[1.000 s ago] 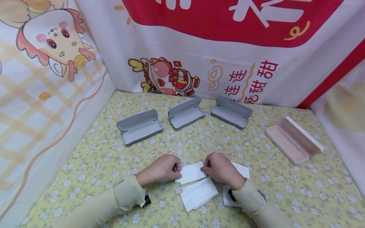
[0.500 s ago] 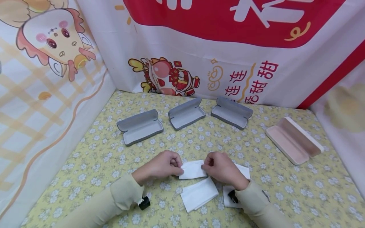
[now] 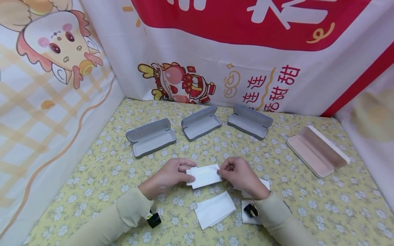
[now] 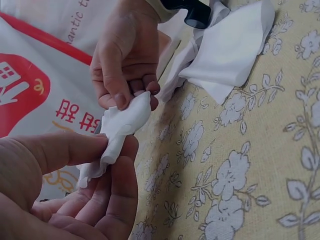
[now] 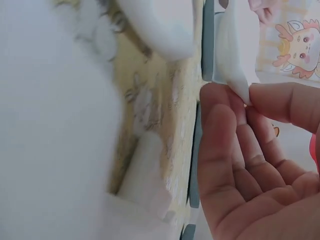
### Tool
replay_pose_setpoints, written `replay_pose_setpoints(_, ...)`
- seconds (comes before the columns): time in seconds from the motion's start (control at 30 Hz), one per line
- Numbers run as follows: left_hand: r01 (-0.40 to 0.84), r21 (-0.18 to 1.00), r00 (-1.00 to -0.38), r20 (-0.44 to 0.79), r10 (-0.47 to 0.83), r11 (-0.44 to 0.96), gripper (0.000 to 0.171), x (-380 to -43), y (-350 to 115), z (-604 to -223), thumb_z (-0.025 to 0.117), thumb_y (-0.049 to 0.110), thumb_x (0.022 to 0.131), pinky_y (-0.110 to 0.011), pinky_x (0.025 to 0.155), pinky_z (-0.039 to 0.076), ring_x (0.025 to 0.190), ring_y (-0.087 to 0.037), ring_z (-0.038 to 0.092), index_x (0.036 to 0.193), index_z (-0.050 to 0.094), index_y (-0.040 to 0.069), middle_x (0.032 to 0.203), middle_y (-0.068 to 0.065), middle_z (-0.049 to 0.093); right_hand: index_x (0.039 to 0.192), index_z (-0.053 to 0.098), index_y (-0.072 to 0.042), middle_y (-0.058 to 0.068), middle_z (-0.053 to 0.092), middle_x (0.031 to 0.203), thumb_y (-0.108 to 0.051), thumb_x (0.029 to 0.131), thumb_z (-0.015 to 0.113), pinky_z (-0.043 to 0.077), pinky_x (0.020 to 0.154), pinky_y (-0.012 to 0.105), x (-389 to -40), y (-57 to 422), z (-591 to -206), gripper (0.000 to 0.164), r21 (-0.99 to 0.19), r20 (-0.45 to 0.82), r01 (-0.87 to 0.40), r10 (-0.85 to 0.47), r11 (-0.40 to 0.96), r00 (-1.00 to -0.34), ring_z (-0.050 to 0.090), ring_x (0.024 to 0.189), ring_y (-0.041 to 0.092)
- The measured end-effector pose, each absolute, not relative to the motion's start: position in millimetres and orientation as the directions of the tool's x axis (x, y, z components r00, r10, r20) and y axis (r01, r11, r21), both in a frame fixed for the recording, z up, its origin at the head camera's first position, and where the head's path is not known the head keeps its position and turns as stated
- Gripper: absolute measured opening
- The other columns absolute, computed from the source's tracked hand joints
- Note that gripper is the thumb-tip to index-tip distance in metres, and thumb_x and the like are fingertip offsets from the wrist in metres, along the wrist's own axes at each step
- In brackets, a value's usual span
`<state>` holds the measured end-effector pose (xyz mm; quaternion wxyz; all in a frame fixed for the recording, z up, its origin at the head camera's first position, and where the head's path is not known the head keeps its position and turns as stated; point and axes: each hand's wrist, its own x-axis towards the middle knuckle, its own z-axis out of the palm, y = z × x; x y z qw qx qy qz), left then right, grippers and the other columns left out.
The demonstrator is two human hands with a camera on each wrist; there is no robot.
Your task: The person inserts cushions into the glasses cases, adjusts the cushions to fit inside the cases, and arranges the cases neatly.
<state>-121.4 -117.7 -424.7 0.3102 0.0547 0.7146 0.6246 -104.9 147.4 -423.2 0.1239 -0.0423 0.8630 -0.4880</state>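
From where I stand, the folded white cloth [image 3: 205, 176] is stretched between the person's two hands, held up off the bench [image 3: 197, 152]. The left hand [image 3: 173, 173] pinches one end, thumb on top and fingers underneath; the right hand [image 3: 240, 172] nips the opposite corner between thumb and fingers. Just below them, towards the person, a second folded cloth [image 3: 215, 209] lies flat on the flowered cover. More white cloth [image 3: 265, 184] shows around the right wrist (how many pieces, I can't tell, as the arm hides part of it). Beyond the hands stand three grey cases [image 3: 201, 123], all open, and well off to the right is an open pink-lined case [image 3: 317, 152].
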Motion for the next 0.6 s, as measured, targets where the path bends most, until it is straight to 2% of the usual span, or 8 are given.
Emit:
replay_pose_setpoints(0.13, -0.357, 0.913, -0.797, -0.408, 0.445, 0.198, 0.051, -122, -121, -426, 0.079, 0.003, 0.086, -0.041, 0.078, 0.06, 0.09, -0.026, 0.072, 0.133, 0.062, -0.002, 0.108, -0.015, 0.073, 0.087, 0.07, -0.01, 0.005, 0.068, 0.076, -0.009, 0.091, 0.075, 0.053, 0.055, 0.034, -108, 145, -422, 0.006, -0.871, -0.154, 0.042, -0.192, 0.489, -0.969, 0.062, 0.063, 0.023)
replay_pose_setpoints(0.2, -0.367, 0.909, -0.804, -0.417, 0.424, 0.199, 0.046, -122, -121, -426, 0.08, 0.004, 0.084, -0.041, 0.076, 0.061, 0.087, -0.026, 0.072, 0.128, 0.066, -0.001, 0.104, -0.015, 0.074, 0.093, 0.071, -0.008, 0.003, 0.069, 0.077, -0.009, 0.091, 0.075, 0.055, 0.058, 0.036, -110, 143, -420, 0.005, -0.882, -0.152, 0.044, -0.194, 0.469, -0.969, 0.065, 0.068, 0.025)
replay_pose_setpoints(0.37, -0.378, 0.91, -0.835, -0.414, 0.364, 0.169, 0.043, -124, -123, -426, 0.081, -0.001, 0.082, -0.043, 0.074, 0.061, 0.078, -0.025, 0.071, 0.124, 0.068, -0.003, 0.09, -0.015, 0.073, 0.106, 0.072, -0.004, 0.003, 0.072, 0.082, -0.007, 0.09, 0.075, 0.058, 0.062, 0.041, -114, 138, -417, 0.017, -0.911, -0.155, 0.064, -0.194, 0.407, -0.969, 0.069, 0.074, 0.027)
replay_pose_setpoints(0.47, -0.379, 0.913, -0.849, -0.408, 0.336, 0.151, 0.044, -125, -125, -425, 0.08, -0.003, 0.082, -0.044, 0.075, 0.061, 0.08, -0.025, 0.07, 0.124, 0.067, -0.003, 0.091, -0.014, 0.071, 0.105, 0.074, -0.003, 0.004, 0.072, 0.083, -0.007, 0.09, 0.075, 0.059, 0.064, 0.043, -117, 135, -416, 0.015, -0.915, -0.173, 0.087, -0.186, 0.394, -0.967, 0.069, 0.075, 0.028)
replay_pose_setpoints(0.6, -0.365, 0.922, -0.861, -0.388, 0.329, 0.133, 0.044, -127, -131, -423, 0.08, -0.002, 0.083, -0.043, 0.08, 0.06, 0.088, -0.026, 0.07, 0.125, 0.066, -0.004, 0.101, -0.015, 0.072, 0.102, 0.075, -0.004, 0.006, 0.072, 0.085, -0.007, 0.091, 0.074, 0.059, 0.069, 0.044, -123, 130, -413, 0.011, -0.918, -0.2, 0.118, -0.186, 0.378, -0.962, 0.068, 0.077, 0.027)
